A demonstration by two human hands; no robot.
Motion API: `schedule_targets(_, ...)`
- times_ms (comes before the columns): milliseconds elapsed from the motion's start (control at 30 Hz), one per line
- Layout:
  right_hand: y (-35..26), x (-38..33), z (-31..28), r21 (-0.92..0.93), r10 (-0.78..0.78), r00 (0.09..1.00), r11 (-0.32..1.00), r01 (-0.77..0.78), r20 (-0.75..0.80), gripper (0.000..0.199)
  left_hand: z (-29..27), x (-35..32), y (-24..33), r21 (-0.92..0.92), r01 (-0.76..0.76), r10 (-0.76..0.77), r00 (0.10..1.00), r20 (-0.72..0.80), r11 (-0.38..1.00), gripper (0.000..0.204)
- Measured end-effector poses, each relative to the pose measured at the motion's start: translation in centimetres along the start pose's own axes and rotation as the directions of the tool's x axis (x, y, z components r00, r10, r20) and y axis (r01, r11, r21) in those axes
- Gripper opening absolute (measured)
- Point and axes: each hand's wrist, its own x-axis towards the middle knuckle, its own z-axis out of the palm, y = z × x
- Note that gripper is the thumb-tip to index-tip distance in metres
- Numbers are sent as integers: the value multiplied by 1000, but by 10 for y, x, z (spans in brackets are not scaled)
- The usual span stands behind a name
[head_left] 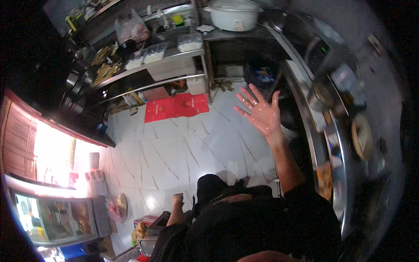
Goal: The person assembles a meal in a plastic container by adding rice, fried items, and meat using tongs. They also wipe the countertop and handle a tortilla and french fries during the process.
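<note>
My right hand [259, 112] is raised at the end of its stretched-out forearm, palm up toward my view. Its fingers and thumb are spread, nothing is in it, and the skin glistens as if wet. Beneath it lies the white tiled floor, with the dark space under the right-hand counter beside it. Low down at my left side, my left hand [178, 198] shows only small and dim. How its fingers are bent cannot be made out, nor whether anything is in them.
A metal table [174, 56] carries clear tubs and a bagged item. Under it lies a red mat [176, 108]. A large white cooker [234, 15] stands at the back. A steel counter runs along the right. At left stand a glass display case [54, 218] and a bright opening.
</note>
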Motion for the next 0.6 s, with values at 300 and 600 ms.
schedule_targets(300, 2, 247, -80, -404, -129, 948, 915, 1, -290, 57, 47, 86, 496, 98, -835, 840, 531, -112, 541, 28)
schedule_targets(600, -56, 402, -153, -693, -273, 857, 709, -128, -437, 54, 100, 117, 943, 386, -843, 920, 390, -38, 374, 37)
